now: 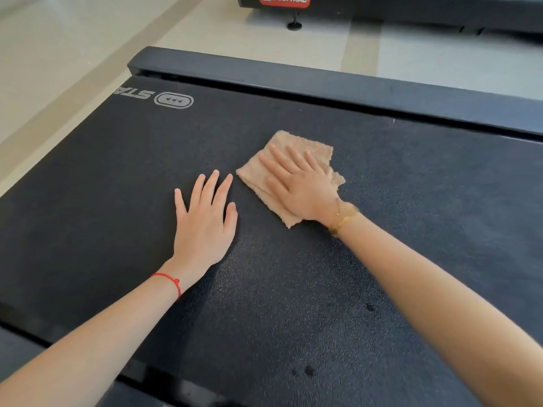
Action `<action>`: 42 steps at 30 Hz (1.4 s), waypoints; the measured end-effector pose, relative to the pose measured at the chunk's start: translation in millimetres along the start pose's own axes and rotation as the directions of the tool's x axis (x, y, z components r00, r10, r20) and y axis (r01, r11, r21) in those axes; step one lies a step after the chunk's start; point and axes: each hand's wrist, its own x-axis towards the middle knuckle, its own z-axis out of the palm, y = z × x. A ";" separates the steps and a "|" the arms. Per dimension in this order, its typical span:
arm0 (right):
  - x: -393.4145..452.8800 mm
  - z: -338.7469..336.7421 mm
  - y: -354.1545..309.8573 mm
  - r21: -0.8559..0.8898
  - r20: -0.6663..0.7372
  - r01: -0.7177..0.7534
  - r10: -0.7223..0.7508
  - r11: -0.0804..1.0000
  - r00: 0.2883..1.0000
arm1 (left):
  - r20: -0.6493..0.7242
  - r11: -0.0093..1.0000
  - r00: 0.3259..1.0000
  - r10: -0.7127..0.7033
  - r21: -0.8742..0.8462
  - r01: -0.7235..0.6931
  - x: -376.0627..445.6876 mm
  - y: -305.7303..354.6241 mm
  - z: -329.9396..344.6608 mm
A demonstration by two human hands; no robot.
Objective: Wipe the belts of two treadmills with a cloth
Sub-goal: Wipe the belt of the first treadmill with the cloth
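Floor [58,54]: pale tile with tan bands, filling the 10 to 12 o'clock part of the view.

Second treadmill [411,10]: dark base at 12 to 1 o'clock, cut off by the top edge; red badge [284,0] reading STAR TRAC; one small black foot [294,24] resting on the floor.

Near treadmill, belt [279,304]: black, fine pebbled texture, occupying most of the view. White printed logo [174,100] and part of a wordmark near the belt's 10 o'clock corner, reading upside down to the wearer. A few small dark spots toward 5 o'clock.

Side rail [352,83]: dark, smooth, running along the belt's far edge from 11 toward 3 o'clock. A further dark strip of the frame [17,351] shows at 8 o'clock.

Left hand [204,221]: just left of centre, palm down and flat on the bare belt, fingers straight and slightly spread, holding nothing. Red string bracelet [169,281] on the wrist.

Cloth [308,145]: tan, fuzzy, folded, lying flat on the belt just right of centre, close beside the left fingertips but apart from them.

Right hand [299,186]: palm down on top of the cloth, fingers extended and fanned, pressing it against the belt; no pinch or curl visible. Gold bracelet [342,220] on the wrist.
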 end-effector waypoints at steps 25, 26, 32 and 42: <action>-2.9 -25.9 77.9 0.021 0.000 -0.351 0.351 0.936 0.936 | -0.014 0.998 1.000 0.001 -0.061 -0.002 -1.8 0.9 -3.1; -10.9 -26.0 72.7 0.015 -0.002 -0.354 0.354 0.935 0.935 | -0.011 0.998 1.000 -0.005 -0.064 0.004 -1.9 1.4 -3.5; -100.8 -7.9 4.4 -0.047 -0.013 -0.079 0.078 0.996 0.997 | -0.037 0.994 0.999 -0.013 -0.109 0.009 -4.7 6.3 -7.6; -148.2 -14.2 22.6 -0.009 -0.015 -0.267 0.267 0.964 0.964 | 0.009 0.986 0.997 0.074 -0.153 -0.071 -36.5 21.4 -12.9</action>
